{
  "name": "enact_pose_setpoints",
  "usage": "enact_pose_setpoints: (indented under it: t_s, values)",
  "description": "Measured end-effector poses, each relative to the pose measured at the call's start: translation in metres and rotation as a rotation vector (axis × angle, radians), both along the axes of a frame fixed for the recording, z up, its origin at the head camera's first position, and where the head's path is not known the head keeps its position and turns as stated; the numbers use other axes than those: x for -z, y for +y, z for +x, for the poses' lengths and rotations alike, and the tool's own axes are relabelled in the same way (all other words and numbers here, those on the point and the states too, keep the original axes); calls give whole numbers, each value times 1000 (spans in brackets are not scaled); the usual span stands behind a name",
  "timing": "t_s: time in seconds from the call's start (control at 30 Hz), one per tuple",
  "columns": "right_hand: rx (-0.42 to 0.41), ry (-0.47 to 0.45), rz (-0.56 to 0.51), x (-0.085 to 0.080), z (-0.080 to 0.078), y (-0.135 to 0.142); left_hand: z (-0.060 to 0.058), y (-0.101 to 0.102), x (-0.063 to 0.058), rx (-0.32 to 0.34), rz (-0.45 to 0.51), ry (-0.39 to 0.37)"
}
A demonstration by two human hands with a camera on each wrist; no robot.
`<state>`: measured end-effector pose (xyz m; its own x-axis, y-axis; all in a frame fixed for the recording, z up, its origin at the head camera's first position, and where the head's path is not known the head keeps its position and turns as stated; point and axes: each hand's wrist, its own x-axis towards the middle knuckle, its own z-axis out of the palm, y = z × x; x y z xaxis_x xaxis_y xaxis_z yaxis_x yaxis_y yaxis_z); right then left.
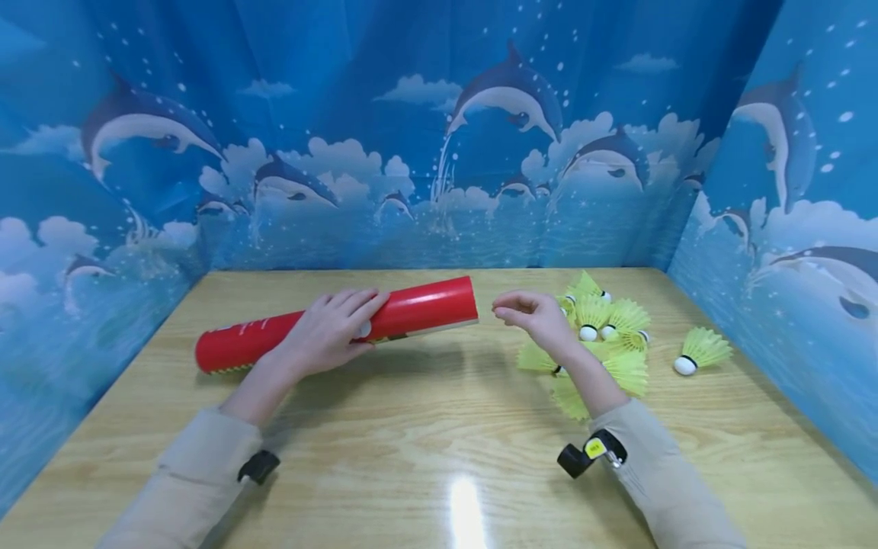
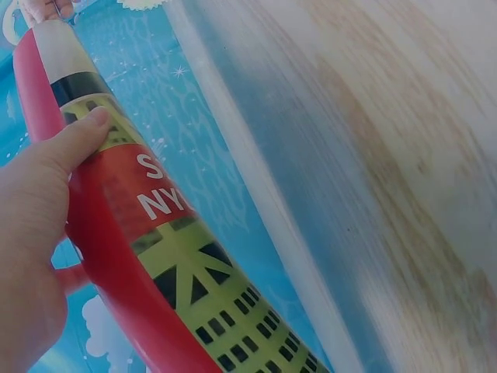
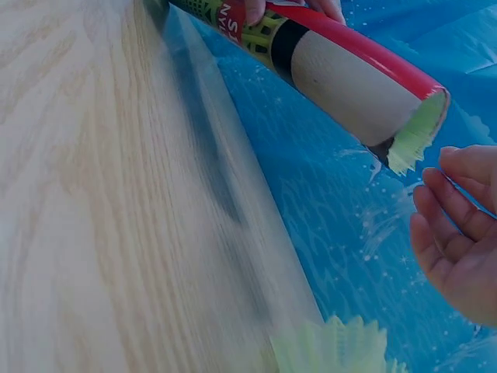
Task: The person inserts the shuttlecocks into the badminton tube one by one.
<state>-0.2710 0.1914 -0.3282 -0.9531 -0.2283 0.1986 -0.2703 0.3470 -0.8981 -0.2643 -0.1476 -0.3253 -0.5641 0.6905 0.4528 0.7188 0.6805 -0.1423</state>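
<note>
My left hand (image 1: 328, 333) grips a red shuttlecock tube (image 1: 432, 303) around its middle, thumb on the printed yellow-green side in the left wrist view. The tube slants, its right end raised over the table and its left end low. In the right wrist view, the pale green skirt of a shuttlecock (image 3: 419, 134) shows at the tube's open end. Just off that end is my right hand (image 1: 542, 320), its fingers loosely bent with nothing between them. Behind and below the right hand lies a pile of yellow shuttlecocks (image 1: 626, 314) with white heads.
A single shuttlecock (image 1: 705, 348) lies apart at the right of the wooden table (image 1: 411, 450). Blue dolphin-print curtains (image 1: 384, 152) stand along the back and sides. Both wrists wear black cameras.
</note>
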Motion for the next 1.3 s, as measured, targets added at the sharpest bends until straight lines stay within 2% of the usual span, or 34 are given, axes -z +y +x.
enact_pose_setpoints:
  t_s: [0.3, 0.7, 0.87, 1.3]
  values:
    - [34, -60, 60, -10, 12, 38, 2, -3, -1, -15, -6, -13]
    - [44, -57, 201, -15, 33, 99, 2, -3, -1, -9, -11, 0]
    - [69, -69, 286, -14, 43, 124, 2, -4, 1, -5, -10, 0]
    - [124, -7, 453, -4, 61, 171, 4, -2, 0, -2, -17, -3]
